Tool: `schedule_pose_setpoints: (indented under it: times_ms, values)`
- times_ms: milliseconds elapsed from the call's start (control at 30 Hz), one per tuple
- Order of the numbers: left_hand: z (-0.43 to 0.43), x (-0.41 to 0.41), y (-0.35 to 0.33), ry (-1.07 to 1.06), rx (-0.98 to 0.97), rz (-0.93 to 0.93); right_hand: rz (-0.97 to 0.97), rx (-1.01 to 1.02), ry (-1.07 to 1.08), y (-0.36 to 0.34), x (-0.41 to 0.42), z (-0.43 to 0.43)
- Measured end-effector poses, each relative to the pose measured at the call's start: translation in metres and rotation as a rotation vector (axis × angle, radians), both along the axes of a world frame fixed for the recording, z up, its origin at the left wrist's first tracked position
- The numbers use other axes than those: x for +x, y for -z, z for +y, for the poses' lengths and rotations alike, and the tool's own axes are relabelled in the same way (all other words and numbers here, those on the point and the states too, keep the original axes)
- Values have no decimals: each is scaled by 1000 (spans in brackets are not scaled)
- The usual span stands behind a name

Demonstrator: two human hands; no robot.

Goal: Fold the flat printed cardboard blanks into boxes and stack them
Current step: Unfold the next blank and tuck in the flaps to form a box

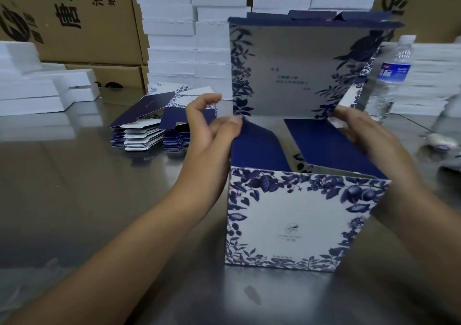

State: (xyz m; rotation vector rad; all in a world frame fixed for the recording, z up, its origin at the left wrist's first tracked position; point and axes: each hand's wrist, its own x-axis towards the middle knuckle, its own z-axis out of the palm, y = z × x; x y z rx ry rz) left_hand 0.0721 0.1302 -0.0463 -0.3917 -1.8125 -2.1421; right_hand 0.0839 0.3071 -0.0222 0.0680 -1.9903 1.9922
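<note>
A blue-and-white floral printed box (294, 220) stands upright on the steel table, its lid panel raised at the back. Two dark blue inner flaps slant down into its open top. My left hand (212, 135) pinches the box's upper left corner by the left flap. At the upper right corner, my right hand (369, 135) grips the right flap's edge. A pile of flat printed blanks (159, 125) lies on the table to the left, behind my left hand.
White foam slabs (194, 38) are stacked high behind the box, with more at left (32, 85) and right. Brown shipping cartons (74, 18) stand at the back left. A water bottle (391, 80) is upright right of the box. The steel table (87, 187) reflects light.
</note>
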Motion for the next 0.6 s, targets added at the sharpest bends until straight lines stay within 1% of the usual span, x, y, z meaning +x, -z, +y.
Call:
schedule_pose_setpoints:
  times_ms: [100, 200, 300, 367, 433, 600]
  values:
    - [-2, 0, 1, -64, 10, 24, -36, -48, -186, 4, 3, -4]
    - [-2, 0, 3, -63, 15, 51, -66, -98, -255, 9, -3, -1]
    - [-4, -3, 2, -103, 10, 6, -93, -12, -163, 6, -8, 0]
    - [-7, -5, -1, -52, 17, -10, -68, 79, -59, -4, -11, -3]
    - [-12, -6, -4, -6, -8, -25, -51, 221, -4, -15, -18, -6]
    - [-18, -12, -6, 11, -7, -81, -167, 394, -74, -40, -31, -20]
